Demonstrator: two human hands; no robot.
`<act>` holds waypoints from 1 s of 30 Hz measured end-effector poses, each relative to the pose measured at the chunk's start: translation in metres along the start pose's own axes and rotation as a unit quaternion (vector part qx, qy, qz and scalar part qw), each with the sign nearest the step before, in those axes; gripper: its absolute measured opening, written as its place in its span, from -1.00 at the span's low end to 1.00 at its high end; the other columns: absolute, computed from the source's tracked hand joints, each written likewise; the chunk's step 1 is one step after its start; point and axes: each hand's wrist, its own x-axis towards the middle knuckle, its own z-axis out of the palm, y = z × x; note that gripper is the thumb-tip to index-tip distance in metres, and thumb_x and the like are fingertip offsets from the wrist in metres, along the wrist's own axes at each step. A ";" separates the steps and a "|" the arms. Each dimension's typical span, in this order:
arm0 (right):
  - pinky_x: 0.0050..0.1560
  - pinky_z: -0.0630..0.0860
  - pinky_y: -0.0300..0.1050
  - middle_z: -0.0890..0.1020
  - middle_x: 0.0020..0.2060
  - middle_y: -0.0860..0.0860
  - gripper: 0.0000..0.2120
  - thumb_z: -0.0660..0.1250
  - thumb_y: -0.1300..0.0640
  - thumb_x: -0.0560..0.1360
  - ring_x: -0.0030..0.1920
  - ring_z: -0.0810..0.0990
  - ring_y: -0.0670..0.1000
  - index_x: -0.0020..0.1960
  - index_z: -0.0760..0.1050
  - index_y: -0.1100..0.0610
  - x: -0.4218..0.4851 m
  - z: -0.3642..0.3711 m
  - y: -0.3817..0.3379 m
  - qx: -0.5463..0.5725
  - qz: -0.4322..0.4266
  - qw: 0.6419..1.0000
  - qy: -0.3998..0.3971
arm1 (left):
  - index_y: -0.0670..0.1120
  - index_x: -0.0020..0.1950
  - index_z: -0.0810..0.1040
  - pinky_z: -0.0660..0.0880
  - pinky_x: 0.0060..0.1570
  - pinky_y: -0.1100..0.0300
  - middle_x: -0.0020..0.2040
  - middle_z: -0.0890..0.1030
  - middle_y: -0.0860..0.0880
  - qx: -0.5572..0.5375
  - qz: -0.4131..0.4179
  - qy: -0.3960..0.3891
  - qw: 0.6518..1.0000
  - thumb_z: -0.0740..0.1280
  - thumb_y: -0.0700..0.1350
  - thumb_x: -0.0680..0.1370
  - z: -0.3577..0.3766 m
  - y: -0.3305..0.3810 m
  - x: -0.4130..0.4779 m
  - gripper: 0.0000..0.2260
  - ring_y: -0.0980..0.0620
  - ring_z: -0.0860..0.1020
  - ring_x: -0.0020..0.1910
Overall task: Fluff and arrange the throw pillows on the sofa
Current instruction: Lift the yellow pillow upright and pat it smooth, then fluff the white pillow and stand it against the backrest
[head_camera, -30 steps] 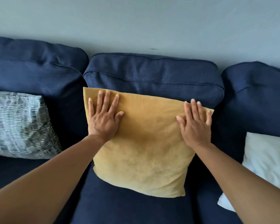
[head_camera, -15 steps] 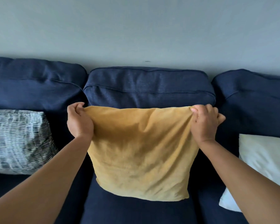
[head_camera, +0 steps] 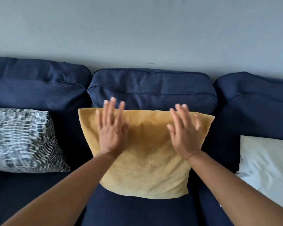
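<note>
both hands, left and right, are spread flat, fingers released, over the yellow pillow's upper part.

Both arms are reaching toward 12 o'clock, bare. Left hand and right hand are lying flat, palms down, fingers spread, blurred.

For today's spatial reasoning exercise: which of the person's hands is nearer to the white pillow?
Right. The right hand lies open over the yellow pillow's right half, closer to the white pillow. The left hand is over its left half, farther away.
</note>
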 end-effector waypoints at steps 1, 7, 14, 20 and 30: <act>0.50 0.00 0.14 0.20 0.57 0.03 -0.48 0.06 -0.07 0.64 0.58 0.10 0.03 0.56 0.19 0.08 -0.007 0.005 -0.010 -0.004 -0.052 0.998 -0.028 | -0.08 0.60 0.22 -0.10 0.55 -0.16 0.62 0.13 -0.15 0.007 0.053 -0.029 0.998 0.13 0.00 0.64 0.007 0.008 -0.010 -0.48 -0.15 0.02 0.61; 0.53 0.01 0.16 0.07 0.60 0.05 -0.35 0.05 -0.19 0.63 0.59 0.04 0.04 0.60 0.06 0.12 -0.037 0.028 0.000 -0.098 -0.149 0.974 -0.139 | -0.08 0.62 0.16 -0.07 0.54 -0.19 0.63 0.09 -0.11 0.110 0.127 -0.153 0.974 -0.01 0.14 0.67 0.036 -0.007 -0.040 -0.44 -0.15 0.01 0.61; 0.54 -0.10 0.19 -0.11 0.61 0.06 -0.30 -0.21 -0.26 0.62 0.60 -0.16 0.04 0.61 -0.13 0.16 -0.052 0.014 0.056 -0.093 0.031 0.976 -0.195 | -0.02 0.64 0.05 -0.19 0.54 -0.17 0.64 0.01 -0.11 0.144 -0.003 -0.166 0.976 -0.11 0.26 0.64 0.007 -0.056 -0.019 -0.38 -0.12 -0.10 0.62; 0.52 -0.09 0.18 -0.19 0.60 0.03 -0.31 -0.25 -0.25 0.62 0.59 -0.21 0.03 0.60 -0.18 0.14 -0.060 -0.015 0.071 -0.032 0.078 0.974 -0.208 | -0.05 0.64 0.09 -0.24 0.55 -0.09 0.64 0.01 -0.13 0.068 -0.145 -0.128 0.979 0.02 0.18 0.67 -0.013 0.008 -0.025 -0.42 -0.10 -0.11 0.62; 0.26 0.28 0.24 0.29 0.50 0.19 -0.44 0.02 -0.17 0.62 0.47 0.28 0.20 0.50 0.26 0.13 -0.082 -0.080 0.094 0.007 0.188 0.971 -0.151 | -0.06 0.49 0.41 0.02 0.54 -0.09 0.49 0.40 -0.13 -0.054 -0.145 -0.157 0.975 0.26 -0.08 0.63 -0.035 0.135 -0.064 -0.59 -0.14 0.33 0.47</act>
